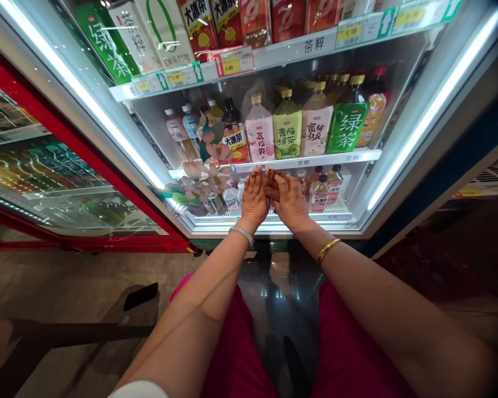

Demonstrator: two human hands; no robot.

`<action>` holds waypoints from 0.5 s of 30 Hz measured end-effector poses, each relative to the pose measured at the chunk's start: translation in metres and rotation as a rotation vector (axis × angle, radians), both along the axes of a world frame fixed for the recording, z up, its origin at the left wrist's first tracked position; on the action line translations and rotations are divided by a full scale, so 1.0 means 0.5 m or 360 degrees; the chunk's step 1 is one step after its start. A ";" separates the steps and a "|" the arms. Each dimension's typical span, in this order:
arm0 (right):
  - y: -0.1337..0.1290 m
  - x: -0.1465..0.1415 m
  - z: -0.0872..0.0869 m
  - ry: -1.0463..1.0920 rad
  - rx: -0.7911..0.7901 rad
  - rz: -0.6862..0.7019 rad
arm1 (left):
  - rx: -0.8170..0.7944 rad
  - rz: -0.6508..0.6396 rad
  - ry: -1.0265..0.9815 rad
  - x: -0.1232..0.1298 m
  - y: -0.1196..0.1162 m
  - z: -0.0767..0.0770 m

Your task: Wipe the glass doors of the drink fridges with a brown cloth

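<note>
My left hand (254, 198) lies flat against the glass door of a lit drinks cooler, its fingers stretched upward. Beside it my right hand (289, 200) is on the glass too, fingers spread and a little bent toward the left hand. Between them shows a dark brown patch (273, 185), which looks like a reflection of the fingers; I cannot tell for sure. Pink flower decals (203, 177) cover part of the glass left of my hands. Behind the glass stand a pink-labelled bottle (260, 135), a yellow-green bottle (288, 130) and a green-labelled bottle (348, 124).
Drink cartons (253, 22) fill the upper shelf above price tags (232, 63). A red-framed cooler (87, 237) stands to the left. A dark flat object (141, 296) is at the lower left over the floor (149, 265). My knees in magenta trousers (240, 354) are below my arms.
</note>
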State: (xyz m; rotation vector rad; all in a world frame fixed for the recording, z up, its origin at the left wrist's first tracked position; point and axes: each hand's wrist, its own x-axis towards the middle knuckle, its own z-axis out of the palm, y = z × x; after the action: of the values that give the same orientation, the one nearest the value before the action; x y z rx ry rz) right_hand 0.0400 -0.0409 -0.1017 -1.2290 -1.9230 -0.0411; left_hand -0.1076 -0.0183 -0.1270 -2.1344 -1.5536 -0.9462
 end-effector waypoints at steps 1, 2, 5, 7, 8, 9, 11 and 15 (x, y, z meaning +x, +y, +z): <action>0.000 -0.002 0.004 0.0037 0.0013 -0.0010 | -0.0002 -0.0026 0.0016 -0.007 -0.001 0.000; 0.002 -0.001 0.011 0.0078 0.0052 -0.0026 | 0.0009 -0.0037 0.0023 -0.010 -0.002 0.001; 0.012 0.005 0.030 0.0217 0.0221 -0.0152 | 0.0094 0.0057 -0.0007 -0.009 -0.007 0.008; 0.014 -0.006 0.025 0.0218 0.0266 -0.0196 | 0.0126 0.0141 -0.0025 -0.010 -0.009 0.011; 0.013 -0.017 0.017 0.0175 0.0253 -0.0175 | 0.0119 0.0164 -0.0023 -0.015 -0.010 0.011; 0.010 -0.030 0.007 0.0122 0.0222 -0.0131 | 0.0098 0.0175 -0.0016 -0.022 -0.010 0.010; 0.003 -0.055 -0.005 0.0047 0.0151 -0.0025 | 0.0039 0.0183 0.0010 -0.042 -0.012 0.008; 0.006 -0.068 0.028 0.0133 0.0201 0.0079 | 0.0011 0.0180 0.0063 -0.085 -0.018 0.007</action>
State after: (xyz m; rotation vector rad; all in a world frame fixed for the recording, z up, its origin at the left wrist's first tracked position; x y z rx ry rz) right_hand 0.0059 -0.0382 -0.0877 -1.0824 -1.8487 -0.0829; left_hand -0.1502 -0.0272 -0.1234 -2.0247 -1.6299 -0.8654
